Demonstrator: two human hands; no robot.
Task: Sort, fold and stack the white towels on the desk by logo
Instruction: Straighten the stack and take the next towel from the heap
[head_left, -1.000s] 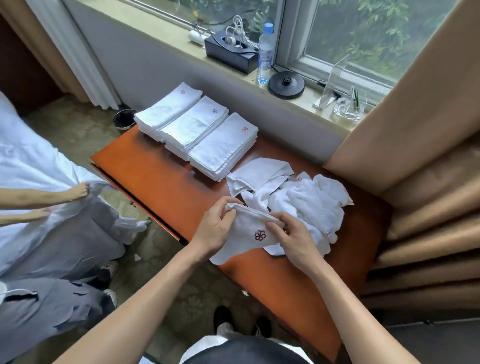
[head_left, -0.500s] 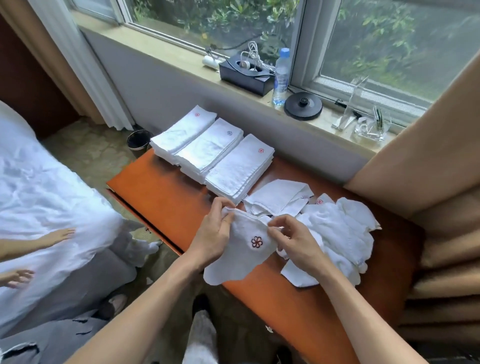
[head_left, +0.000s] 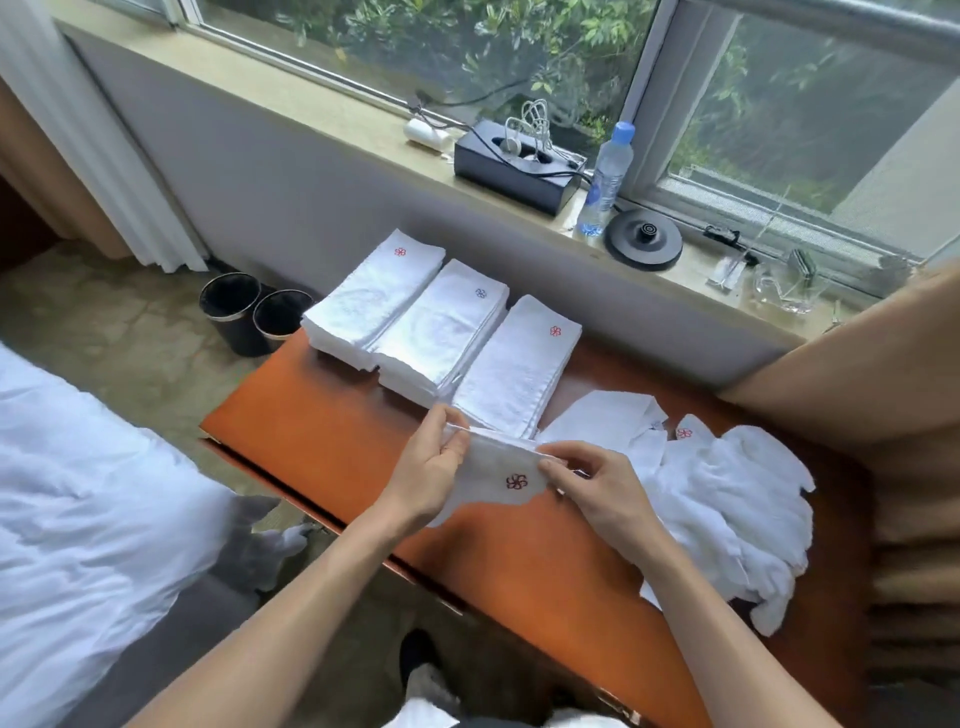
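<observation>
While left hand and right hand pinch the towel by its top edge, desk wood shows leftward.

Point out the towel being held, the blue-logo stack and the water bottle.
held towel (head_left: 506, 460): head view, cloth above its logo.
blue-logo stack (head_left: 441, 330): head view, middle of top towel.
water bottle (head_left: 605, 179): head view, clear body below cap.

Two bare arms reach forward, left grip and right grip near each other on one white towel.
The left grip pinches the towel's upper left edge between thumb and curled fingers. The right grip pinches its right edge, fingers curled. Both forearms rise from the bottom of the view and angle toward each other.
</observation>
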